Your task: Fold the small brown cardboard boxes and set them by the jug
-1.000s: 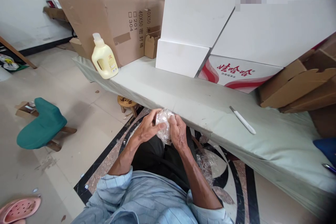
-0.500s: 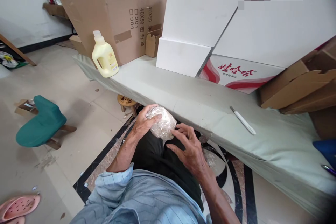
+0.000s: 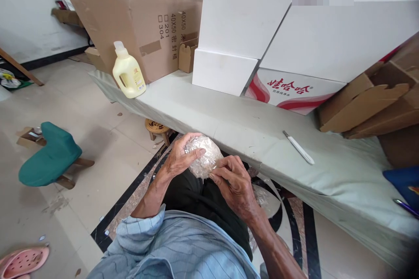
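Note:
Over my lap, in front of the table edge, is a rounded bundle wrapped in crinkled clear plastic film [image 3: 203, 157]; what lies inside cannot be made out. My left hand [image 3: 183, 154] is closed round its left side, thumb pressed on top. At the lower right side of the bundle, my right hand [image 3: 231, 178] pinches the film between thumb and fingers. A white-handled craft knife [image 3: 298, 147] lies on the table to the right, apart from both hands.
A cloth-covered table [image 3: 225, 122] carries a yellow detergent bottle [image 3: 130, 74], a large cardboard box [image 3: 131, 30], white boxes [image 3: 242, 22] and open brown cartons [image 3: 366, 104]. A green-covered stool [image 3: 52, 157] and a small wooden stool [image 3: 157, 126] stand on the floor at left.
My right hand has gone from loosely spread fingers beside the bundle to a pinch on its film. The left hand keeps its hold. The view has shifted slightly.

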Motion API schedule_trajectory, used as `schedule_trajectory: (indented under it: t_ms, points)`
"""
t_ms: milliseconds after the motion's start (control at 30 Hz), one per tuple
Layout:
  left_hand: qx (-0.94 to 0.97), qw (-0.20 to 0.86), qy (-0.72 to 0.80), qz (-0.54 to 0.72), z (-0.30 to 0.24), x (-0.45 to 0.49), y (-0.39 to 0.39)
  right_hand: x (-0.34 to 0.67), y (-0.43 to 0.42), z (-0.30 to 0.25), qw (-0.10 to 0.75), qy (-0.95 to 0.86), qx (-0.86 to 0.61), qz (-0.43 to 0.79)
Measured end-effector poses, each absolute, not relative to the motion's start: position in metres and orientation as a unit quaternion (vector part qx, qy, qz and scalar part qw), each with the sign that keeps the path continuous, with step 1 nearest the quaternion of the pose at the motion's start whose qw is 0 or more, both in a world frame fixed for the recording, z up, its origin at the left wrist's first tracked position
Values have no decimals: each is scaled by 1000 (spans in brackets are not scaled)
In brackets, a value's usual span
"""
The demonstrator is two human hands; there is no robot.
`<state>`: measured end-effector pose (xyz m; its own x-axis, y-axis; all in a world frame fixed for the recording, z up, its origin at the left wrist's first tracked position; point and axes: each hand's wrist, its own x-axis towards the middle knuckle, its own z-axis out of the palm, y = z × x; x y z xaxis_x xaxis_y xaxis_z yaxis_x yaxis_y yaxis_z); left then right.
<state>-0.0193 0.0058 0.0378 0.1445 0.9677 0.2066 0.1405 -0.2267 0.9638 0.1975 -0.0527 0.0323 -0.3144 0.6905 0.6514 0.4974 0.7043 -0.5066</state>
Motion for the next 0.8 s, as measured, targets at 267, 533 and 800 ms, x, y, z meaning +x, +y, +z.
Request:
schedule_trajectory:
  t_ms: [267, 533, 800]
  points:
    - [606, 440, 422, 511, 35, -14, -3, 188, -62, 4, 570, -649, -487, 129]
    - [612, 514, 362, 481, 34, -18, -9, 190, -48, -12, 562, -533, -404, 487]
    - [642, 513, 316, 474, 39, -13, -12, 193, -45, -13, 523, -511, -398, 555]
